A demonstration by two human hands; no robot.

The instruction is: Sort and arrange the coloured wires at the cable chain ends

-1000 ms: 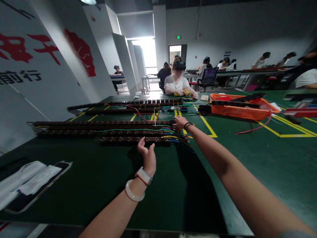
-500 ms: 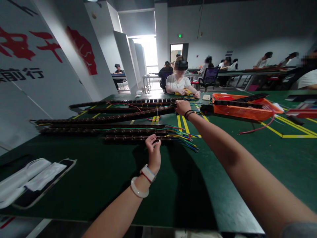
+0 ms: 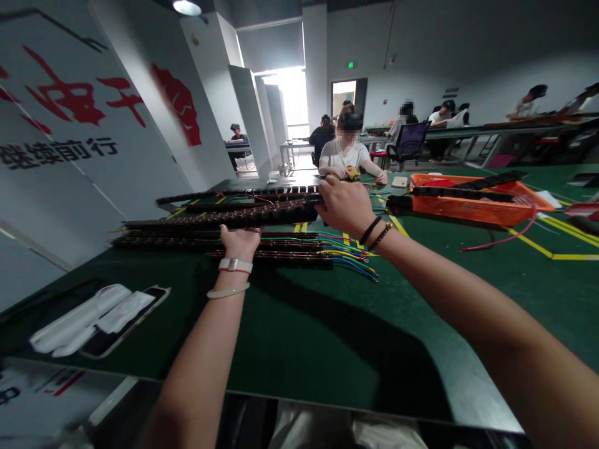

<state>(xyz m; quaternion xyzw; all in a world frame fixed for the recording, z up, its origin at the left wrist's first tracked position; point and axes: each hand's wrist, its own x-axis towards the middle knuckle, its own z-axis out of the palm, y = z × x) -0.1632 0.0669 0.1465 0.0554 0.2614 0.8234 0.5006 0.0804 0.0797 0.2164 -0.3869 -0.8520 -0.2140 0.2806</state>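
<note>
My right hand [image 3: 345, 202] is closed around the right end of a long black cable drag chain [image 3: 269, 214], which is raised at that end and slopes down to the left. Beneath the middle of this chain is my left hand [image 3: 240, 241], palm up, bearing it from below; its fingers are partly hidden under the chain. Nearer to me, more black cable drag chains [image 3: 285, 257] lie side by side on the green table. Out of their right ends come loose wires [image 3: 358, 262] in blue, yellow, green and red, with small metal terminals.
More chains [image 3: 224, 206] lie farther back. An orange basket [image 3: 472, 212] with black chain pieces stands at the right. Left front are a phone [image 3: 126, 324] and white packets [image 3: 82, 318]. Across the green table [image 3: 299, 337] sits a person [image 3: 344, 149] with a yellow tool.
My left hand has moved left and up, under the raised chain. My right hand has brought the chain's end nearer to me and slightly left. The view has shifted a little.
</note>
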